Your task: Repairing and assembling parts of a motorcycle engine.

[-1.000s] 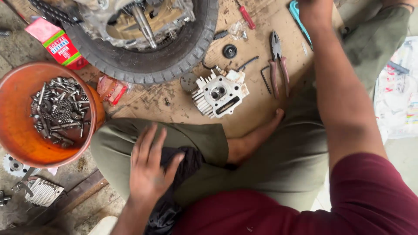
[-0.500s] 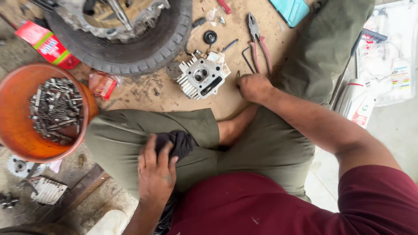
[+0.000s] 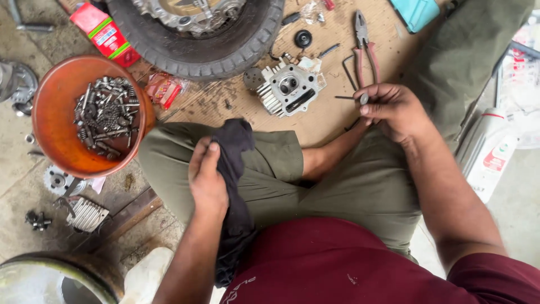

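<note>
- My right hand (image 3: 394, 110) is pinching a thin pin (image 3: 349, 98) at the fingertips, just beside the cylinder head (image 3: 288, 88) near the board's (image 3: 332, 126) middle.
- My left hand (image 3: 207, 180) is closing its fingers round a dark rag (image 3: 236, 169) over my knee, seemingly for wiping.

Black rag (image 3: 233, 169), orange bowl (image 3: 56, 112), silver cylinder head (image 3: 289, 87), red-handled pliers (image 3: 364, 53), olive trousers (image 3: 360, 186).
</note>
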